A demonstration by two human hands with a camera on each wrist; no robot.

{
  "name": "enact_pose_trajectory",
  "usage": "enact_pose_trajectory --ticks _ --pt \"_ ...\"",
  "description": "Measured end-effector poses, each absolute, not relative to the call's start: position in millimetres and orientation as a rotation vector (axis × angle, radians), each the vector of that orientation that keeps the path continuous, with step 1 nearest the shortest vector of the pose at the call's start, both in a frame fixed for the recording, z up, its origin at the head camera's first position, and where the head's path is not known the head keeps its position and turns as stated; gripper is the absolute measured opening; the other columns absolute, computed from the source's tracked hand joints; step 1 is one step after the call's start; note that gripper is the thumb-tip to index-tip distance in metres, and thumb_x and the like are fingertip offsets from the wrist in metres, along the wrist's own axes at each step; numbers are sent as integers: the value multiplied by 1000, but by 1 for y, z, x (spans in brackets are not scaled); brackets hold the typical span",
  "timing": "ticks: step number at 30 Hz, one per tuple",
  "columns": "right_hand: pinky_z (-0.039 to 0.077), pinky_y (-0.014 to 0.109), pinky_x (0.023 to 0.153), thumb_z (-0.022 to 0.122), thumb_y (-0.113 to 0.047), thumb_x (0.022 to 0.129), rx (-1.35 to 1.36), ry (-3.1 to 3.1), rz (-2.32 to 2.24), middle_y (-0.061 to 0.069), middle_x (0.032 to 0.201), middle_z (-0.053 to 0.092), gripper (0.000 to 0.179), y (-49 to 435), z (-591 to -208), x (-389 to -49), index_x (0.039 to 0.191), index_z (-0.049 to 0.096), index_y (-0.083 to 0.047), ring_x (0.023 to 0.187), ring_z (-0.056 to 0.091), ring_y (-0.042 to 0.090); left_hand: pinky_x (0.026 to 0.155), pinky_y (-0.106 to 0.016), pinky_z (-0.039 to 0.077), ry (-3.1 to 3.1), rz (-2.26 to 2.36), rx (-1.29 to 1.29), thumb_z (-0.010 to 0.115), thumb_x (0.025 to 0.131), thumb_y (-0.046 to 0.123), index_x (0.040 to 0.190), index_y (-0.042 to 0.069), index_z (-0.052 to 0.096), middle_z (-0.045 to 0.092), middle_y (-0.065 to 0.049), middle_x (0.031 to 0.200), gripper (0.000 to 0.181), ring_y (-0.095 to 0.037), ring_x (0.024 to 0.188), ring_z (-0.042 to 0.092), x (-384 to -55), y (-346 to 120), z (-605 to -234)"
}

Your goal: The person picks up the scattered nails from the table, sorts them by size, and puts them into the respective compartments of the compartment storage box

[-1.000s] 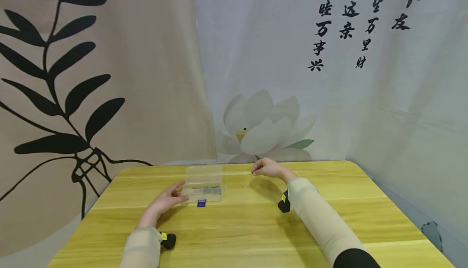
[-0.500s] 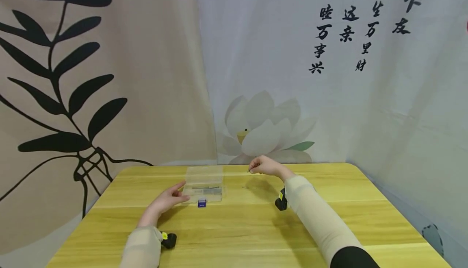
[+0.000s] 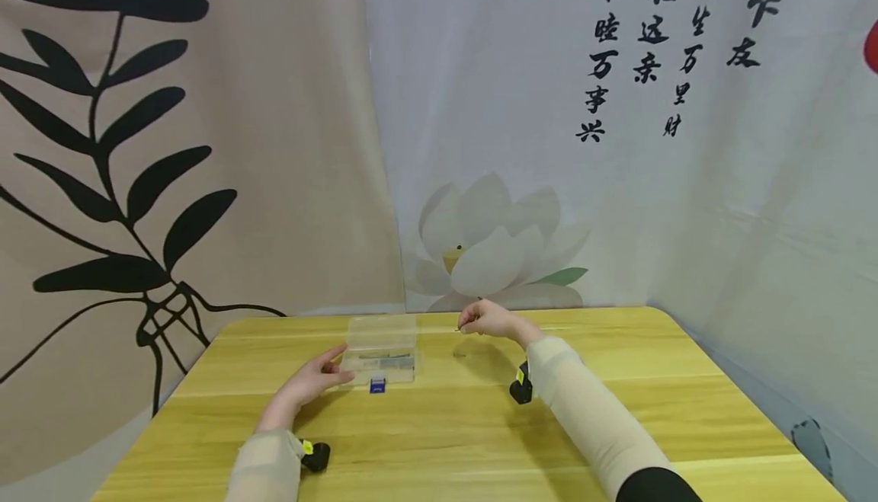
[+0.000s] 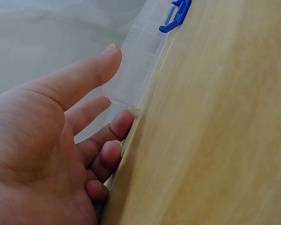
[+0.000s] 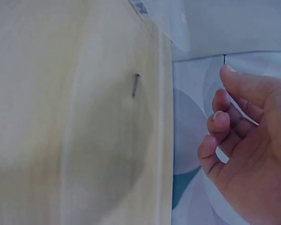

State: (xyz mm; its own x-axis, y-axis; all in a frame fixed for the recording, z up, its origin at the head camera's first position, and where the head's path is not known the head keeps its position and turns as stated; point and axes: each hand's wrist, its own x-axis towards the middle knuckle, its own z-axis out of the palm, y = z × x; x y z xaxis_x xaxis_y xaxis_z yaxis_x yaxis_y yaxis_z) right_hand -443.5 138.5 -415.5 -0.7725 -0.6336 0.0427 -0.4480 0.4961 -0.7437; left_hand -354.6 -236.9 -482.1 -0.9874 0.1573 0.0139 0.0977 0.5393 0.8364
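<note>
My left hand [image 3: 312,380] rests at the left side of a clear plastic box [image 4: 136,70], its thumb by the front corner and its fingers loosely bent. The box's lid [image 3: 380,332] stands open at the back, and a blue clasp [image 3: 377,386] sits on the front. Thin dark pieces [image 3: 386,357] lie inside; their kind is too small to tell. To the right of the box, my right hand [image 3: 490,319] pinches a small nail [image 5: 225,59] between thumb and finger, above the table. A second nail [image 5: 136,85] lies on the wood beneath that hand.
The wooden table [image 3: 439,441] ends just behind the box and the right hand. A printed curtain [image 3: 494,106] hangs at the back. Wrist cameras [image 3: 315,456] are strapped to both sleeves.
My right hand, still pinching the nail, has moved a little left toward the box. The left hand and the box have stayed in place.
</note>
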Motion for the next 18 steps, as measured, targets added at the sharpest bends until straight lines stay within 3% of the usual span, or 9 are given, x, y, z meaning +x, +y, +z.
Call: enact_pose_trajectory --ticks 4,11,18 --pt "44 53 82 59 -9 96 -934 2485 -1137 5 97 64 20 130 -423 -442 107 65 7 96 55 42 78 -37 38 2709 1461 215 71 90 26 149 1 35 49 -8 98 74 -22 90 44 -354 -237 -482" --pt "47 39 83 59 -9 96 -961 2499 -1126 8 102 66 18 106 -437 -439 107 66 4 93 60 26 78 -38 38 2703 1466 198 72 89 27 149 2 35 49 -9 98 75 -23 90 45 -353 -237 -481" --pt "46 30 74 61 -10 95 -1024 2551 -1085 0 95 65 13 82 -445 -431 101 69 -3 85 56 15 81 -40 38 2688 1490 189 73 88 28 149 3 35 49 -9 100 76 -23 92 45 -354 -237 -483"
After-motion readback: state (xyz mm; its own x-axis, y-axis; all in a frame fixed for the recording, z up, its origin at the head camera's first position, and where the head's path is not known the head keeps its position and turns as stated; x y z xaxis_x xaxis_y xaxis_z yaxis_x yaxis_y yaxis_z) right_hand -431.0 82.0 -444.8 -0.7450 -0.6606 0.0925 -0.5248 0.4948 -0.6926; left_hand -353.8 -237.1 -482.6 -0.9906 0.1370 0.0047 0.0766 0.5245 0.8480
